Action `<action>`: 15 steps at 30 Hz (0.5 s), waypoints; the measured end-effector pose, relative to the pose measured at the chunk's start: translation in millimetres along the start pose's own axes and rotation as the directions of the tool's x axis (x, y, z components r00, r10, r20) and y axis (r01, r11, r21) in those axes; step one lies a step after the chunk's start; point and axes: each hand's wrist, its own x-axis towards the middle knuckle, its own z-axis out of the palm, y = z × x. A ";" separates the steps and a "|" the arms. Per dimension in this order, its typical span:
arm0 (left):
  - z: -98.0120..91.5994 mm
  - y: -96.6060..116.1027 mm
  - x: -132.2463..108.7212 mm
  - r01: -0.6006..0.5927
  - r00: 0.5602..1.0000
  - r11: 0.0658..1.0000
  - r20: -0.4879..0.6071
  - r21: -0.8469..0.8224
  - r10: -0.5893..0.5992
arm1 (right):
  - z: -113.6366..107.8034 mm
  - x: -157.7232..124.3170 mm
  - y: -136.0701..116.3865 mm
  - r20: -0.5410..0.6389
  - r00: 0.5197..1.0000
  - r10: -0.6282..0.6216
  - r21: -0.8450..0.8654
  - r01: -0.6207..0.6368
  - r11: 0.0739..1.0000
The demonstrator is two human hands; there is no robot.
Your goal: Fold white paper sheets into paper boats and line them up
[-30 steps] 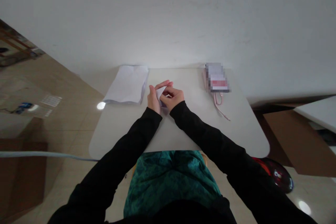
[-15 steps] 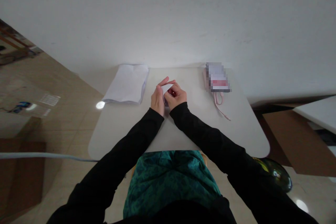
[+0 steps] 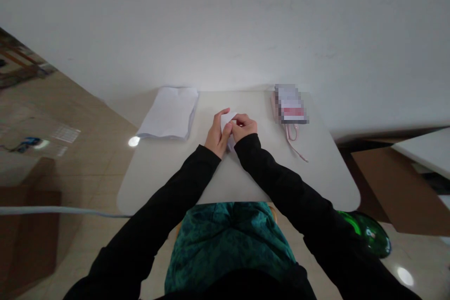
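Note:
A small folded piece of white paper point(image 3: 227, 118) is held between my two hands above the middle of the white table point(image 3: 225, 187). My left hand point(image 3: 216, 135) grips its left side, thumb on the near face and fingers behind. With bent fingers, my right hand point(image 3: 245, 127) pinches the paper's right edge. The lower part of the paper is partly covered by my hands. To the left lies a stack of white paper sheets point(image 3: 170, 112), untouched by either hand.
A phone-like device point(image 3: 291, 105), blurred out, stands at the table's back right with a pink cord point(image 3: 292, 140). The wall point(image 3: 225, 33) rises behind the table. Cardboard point(image 3: 401, 187) and a green shiny round object point(image 3: 372, 234) are at the right; a pale cable point(image 3: 63, 210) runs at the left.
Both hands have shifted slightly to the right with the paper. My left thumb has moved across the paper toward my right fingers, and more of the paper's face shows.

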 end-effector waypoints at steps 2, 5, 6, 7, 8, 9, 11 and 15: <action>-0.5 0.8 -0.8 -0.005 0.999 1.000 0.041 0.004 0.005 | -0.1 -2.3 -0.9 -0.040 0.999 -0.020 -0.040 0.018 0.999; -0.2 -0.4 -2.5 0.019 0.995 1.000 0.097 -0.024 -0.016 | 1.4 -3.6 -0.1 -0.063 0.998 -0.013 -0.068 0.009 0.998; -0.1 -1.2 -3.1 0.029 0.994 0.999 0.105 -0.026 -0.027 | 2.1 -3.4 0.6 -0.066 0.998 -0.019 -0.076 0.014 0.997; 0.0 -2.1 -3.6 0.036 0.993 0.999 0.109 -0.020 -0.034 | 2.8 -3.0 1.5 -0.072 0.997 -0.028 -0.083 0.022 0.996; -0.1 -2.9 -3.9 0.037 0.993 0.999 0.109 -0.008 -0.036 | 3.5 -2.5 2.4 -0.077 0.996 -0.038 -0.089 0.031 0.996; -0.3 -3.7 -4.2 0.032 0.994 0.999 0.108 0.006 -0.032 | 4.0 -2.0 3.4 -0.079 0.996 -0.048 -0.094 0.040 0.995; -1.2 -5.0 -4.1 0.013 0.994 1.000 0.108 0.028 -0.015 | 4.9 -0.8 5.3 -0.087 0.994 -0.060 -0.105 0.050 0.993; -3.0 -9.8 -0.1 -0.004 0.999 1.000 0.031 -0.010 0.005 | 4.7 3.9 8.8 -0.034 0.995 -0.098 -0.136 0.093 0.986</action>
